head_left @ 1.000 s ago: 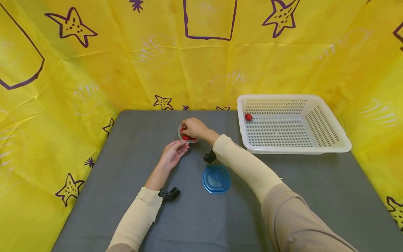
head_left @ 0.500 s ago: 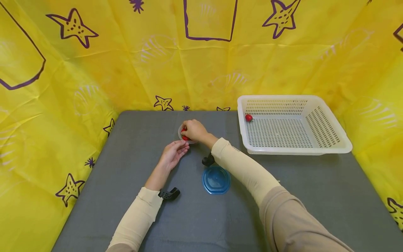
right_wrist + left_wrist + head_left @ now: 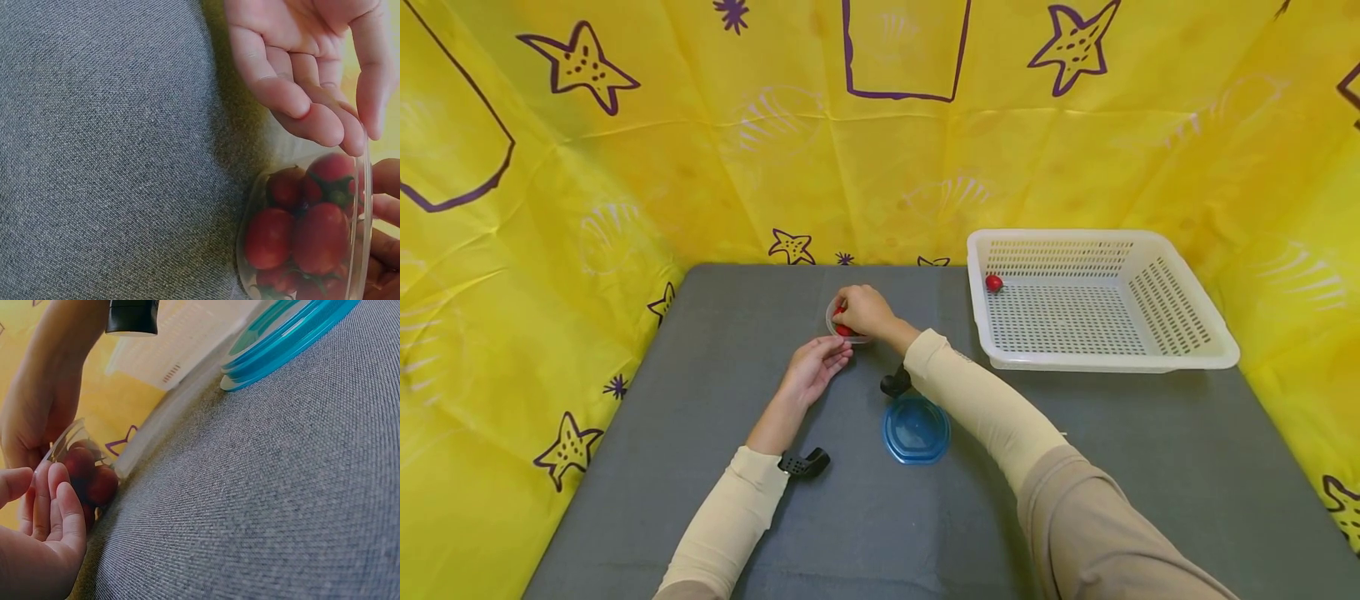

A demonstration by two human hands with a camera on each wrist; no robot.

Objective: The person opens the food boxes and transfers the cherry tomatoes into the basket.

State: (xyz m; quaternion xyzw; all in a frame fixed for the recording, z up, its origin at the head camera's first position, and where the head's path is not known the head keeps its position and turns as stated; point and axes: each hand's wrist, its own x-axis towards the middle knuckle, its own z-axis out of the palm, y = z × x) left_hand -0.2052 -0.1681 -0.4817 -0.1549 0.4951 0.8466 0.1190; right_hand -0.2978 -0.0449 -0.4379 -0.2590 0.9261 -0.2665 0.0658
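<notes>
A small clear plastic container (image 3: 250, 187) on the grey table holds several red cherry tomatoes (image 3: 322, 237) with green stems. My left hand (image 3: 815, 367) pinches its near rim between thumb and fingertips. From above, my right hand (image 3: 867, 310) reaches into the container, its fingers curled round a tomato, of which a bit of red shows at the fingertips; the hand itself hides the rest. A blue round lid (image 3: 916, 430) lies on the table nearer the body, below the right wrist.
A white perforated basket (image 3: 1112, 362) stands at the back right, with one cherry tomato (image 3: 994, 283) in its left corner. A yellow patterned cloth (image 3: 880, 183) hangs behind and at both sides of the table (image 3: 730, 300).
My right hand has shifted slightly within the container, covering more of the tomatoes than a second ago. The left hand, lid and basket have stayed in place.
</notes>
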